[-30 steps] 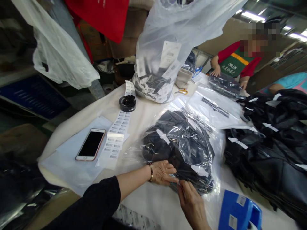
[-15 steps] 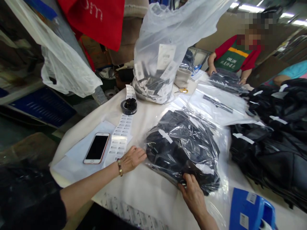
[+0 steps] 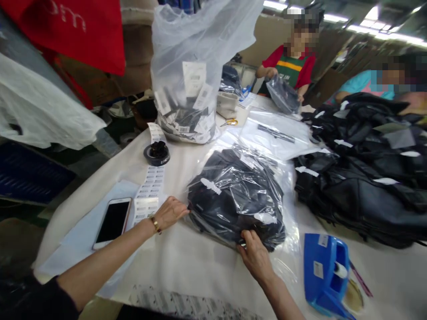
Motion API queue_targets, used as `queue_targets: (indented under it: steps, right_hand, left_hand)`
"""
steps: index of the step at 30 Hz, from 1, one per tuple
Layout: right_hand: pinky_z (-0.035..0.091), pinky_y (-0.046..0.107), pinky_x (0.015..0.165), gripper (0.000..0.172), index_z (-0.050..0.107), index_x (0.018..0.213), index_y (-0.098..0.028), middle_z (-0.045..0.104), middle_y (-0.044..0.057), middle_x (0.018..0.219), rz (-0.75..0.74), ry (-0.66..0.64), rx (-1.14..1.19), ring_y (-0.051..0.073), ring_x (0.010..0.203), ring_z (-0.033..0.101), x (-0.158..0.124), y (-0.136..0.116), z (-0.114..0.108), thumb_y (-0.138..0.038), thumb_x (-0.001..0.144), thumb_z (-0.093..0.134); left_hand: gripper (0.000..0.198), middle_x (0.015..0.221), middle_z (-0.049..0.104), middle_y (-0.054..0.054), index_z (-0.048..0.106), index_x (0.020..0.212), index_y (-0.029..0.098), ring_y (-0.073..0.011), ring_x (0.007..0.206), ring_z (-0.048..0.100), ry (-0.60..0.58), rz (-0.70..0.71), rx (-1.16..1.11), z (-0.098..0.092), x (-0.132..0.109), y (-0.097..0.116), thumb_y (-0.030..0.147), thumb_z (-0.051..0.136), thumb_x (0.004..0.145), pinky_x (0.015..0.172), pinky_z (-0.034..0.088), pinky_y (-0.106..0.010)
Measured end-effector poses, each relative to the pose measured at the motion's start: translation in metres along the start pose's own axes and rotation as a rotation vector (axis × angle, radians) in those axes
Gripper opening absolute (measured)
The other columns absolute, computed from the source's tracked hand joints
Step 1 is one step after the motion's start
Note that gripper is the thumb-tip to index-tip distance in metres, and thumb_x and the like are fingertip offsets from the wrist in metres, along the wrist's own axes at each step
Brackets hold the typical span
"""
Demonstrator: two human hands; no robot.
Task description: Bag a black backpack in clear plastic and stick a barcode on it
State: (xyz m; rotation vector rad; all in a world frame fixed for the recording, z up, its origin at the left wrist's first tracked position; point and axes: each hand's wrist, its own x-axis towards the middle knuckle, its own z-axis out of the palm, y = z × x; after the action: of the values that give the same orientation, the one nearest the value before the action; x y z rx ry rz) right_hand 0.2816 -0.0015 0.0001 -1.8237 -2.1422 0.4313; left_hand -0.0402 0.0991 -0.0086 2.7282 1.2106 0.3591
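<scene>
Bagged dark garment [image 3: 233, 195], centre frame on the counter [image 3: 200, 262], looks soft, light and slick (film prob. slides), best taken at the edges: right hand [image 3: 255, 255] grip pinches its lower edge, left hand [image 3: 170, 212] touches the left edge, grip closed or not, can't tell.

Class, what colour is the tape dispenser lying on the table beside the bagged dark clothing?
Blue. The tape dispenser shows best in the head view, low on the right.

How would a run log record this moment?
left hand: touching left edge of bagged garment | right hand: pinching its near edge | nearby: phone, label strip, tape dispenser
</scene>
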Motion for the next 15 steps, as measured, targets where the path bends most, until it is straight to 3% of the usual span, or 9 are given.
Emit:
queue_targets:
  steps: [3,5,8,10,12,15]
  right_hand:
    - [0.047,0.024,0.066,0.016,0.053,0.097,-0.022,0.058,0.002,0.085,0.033,0.0,0.168,0.014,0.074,0.058,-0.018,-0.009,-0.023,-0.018,0.082,0.048]
    - [0.047,0.023,0.067,0.015,0.055,0.096,-0.022,0.059,0.002,0.084,0.099,0.087,0.25,0.012,0.074,0.058,-0.036,0.001,-0.042,-0.024,0.087,0.044]
    - [0.046,0.032,0.083,0.027,0.058,0.091,-0.021,0.062,0.006,0.09,0.436,0.398,0.201,0.018,0.088,0.057,-0.07,0.042,-0.073,-0.044,0.083,0.046]
    - [0.041,0.041,0.092,0.043,0.059,0.089,-0.019,0.062,0.011,0.098,0.702,0.559,0.135,0.025,0.099,0.054,-0.094,0.081,-0.091,-0.057,0.072,0.049]
    - [0.043,0.045,0.087,0.054,0.06,0.085,-0.016,0.063,0.015,0.096,0.88,0.587,0.125,0.029,0.097,0.054,-0.112,0.117,-0.103,-0.064,0.064,0.049]
    - [0.049,0.038,0.065,0.052,0.062,0.069,-0.017,0.065,0.011,0.072,1.07,0.503,0.212,0.025,0.073,0.06,-0.128,0.152,-0.104,-0.066,0.061,0.048]
  left_hand:
    - [0.058,0.054,0.055,-0.001,0.052,0.061,0.017,-0.0152,0.053,0.052,0.034,0.021,-0.044,-0.004,0.0,0.001,0.042,0.014,0.097,0.062,0.036,-0.03]
    - [0.056,0.058,0.058,0.002,0.054,0.063,0.02,-0.0141,0.055,0.055,-0.007,-0.037,-0.123,-0.004,-0.002,-0.003,0.047,0.017,0.096,0.063,0.038,-0.028]
    - [0.047,0.063,0.061,0.006,0.058,0.068,0.025,-0.0132,0.061,0.058,-0.096,-0.096,-0.24,0.004,-0.005,-0.016,0.048,0.025,0.092,0.068,0.043,-0.027]
    - [0.042,0.07,0.065,0.009,0.061,0.073,0.03,-0.0133,0.068,0.062,-0.083,-0.114,-0.279,0.01,-0.006,-0.022,0.049,0.027,0.089,0.07,0.047,-0.027]
    - [0.04,0.075,0.067,0.009,0.063,0.077,0.032,-0.0138,0.073,0.064,-0.075,-0.129,-0.286,0.014,-0.007,-0.025,0.05,0.028,0.087,0.072,0.048,-0.027]
    - [0.039,0.077,0.068,0.009,0.063,0.076,0.033,-0.0142,0.075,0.065,-0.116,-0.13,-0.261,0.017,-0.01,-0.028,0.048,0.029,0.086,0.072,0.049,-0.026]
